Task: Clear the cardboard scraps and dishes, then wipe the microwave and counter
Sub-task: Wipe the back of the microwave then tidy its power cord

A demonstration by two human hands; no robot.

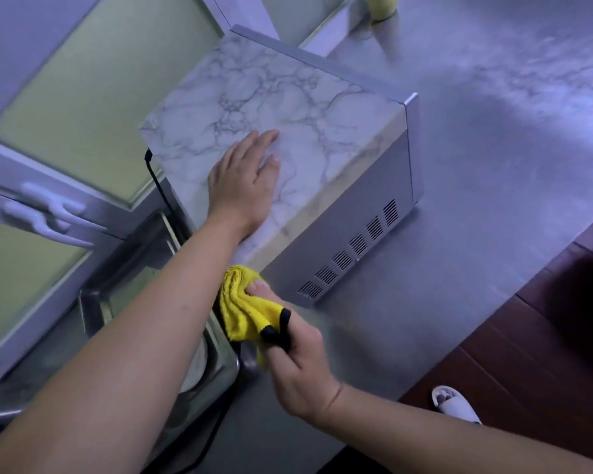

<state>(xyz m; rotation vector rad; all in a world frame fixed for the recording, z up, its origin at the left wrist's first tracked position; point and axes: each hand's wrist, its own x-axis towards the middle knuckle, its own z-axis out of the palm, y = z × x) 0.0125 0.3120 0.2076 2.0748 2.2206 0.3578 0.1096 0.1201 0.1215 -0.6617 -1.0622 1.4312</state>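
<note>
A silver microwave (353, 213) with a marble-patterned top stands on the grey counter (493, 165). My left hand (243, 176) lies flat on the marble top, fingers straight. Just below the microwave's near corner, my right hand (298, 354) grips a bunched yellow cloth (243, 302) with black trim. The cloth sits beside the vented side panel, at the counter's left end.
A steel sink (158, 302) lies left of the microwave, with a white dish (196, 367) partly hidden under my left arm. A black cord (158, 179) runs down behind the microwave. A yellowish container (382, 6) stands at the back. Frosted windows fill the left; wooden floor and a slippered foot (454, 403) show right.
</note>
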